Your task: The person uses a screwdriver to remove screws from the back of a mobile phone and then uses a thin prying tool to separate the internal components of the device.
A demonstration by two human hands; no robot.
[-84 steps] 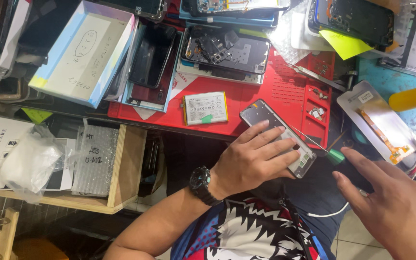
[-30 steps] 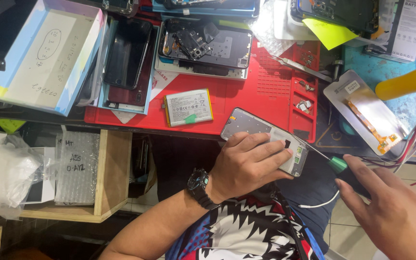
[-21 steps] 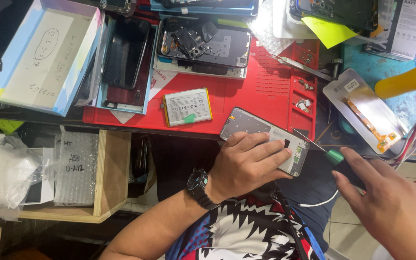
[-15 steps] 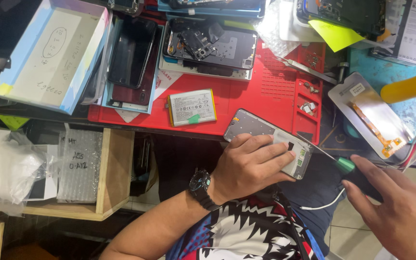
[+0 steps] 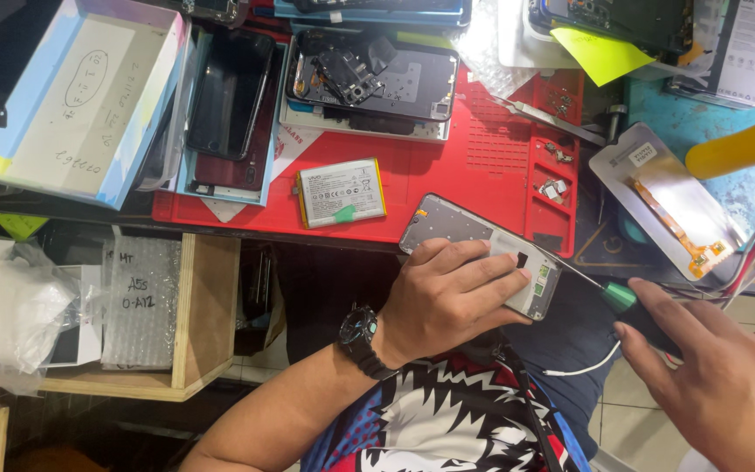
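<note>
This is a phone repair workshop — the surface [image 5: 89,214] is crowded with a red repair mat [image 5: 465,175] whose small trays hold screws, an opened phone [image 5: 373,83] with its insides bare, a loose battery [image 5: 341,192] and a detached screen panel [image 5: 668,210]. Boxes of parts [image 5: 80,96] and bagged spares on a wooden shelf [image 5: 203,306] below — all point to a busy repair bench.

Bare strip of red mat [image 5: 447,179] right of the battery [image 5: 341,192], boxed in by opened phone [image 5: 369,83] above, screw tray [image 5: 557,166] further right
</note>
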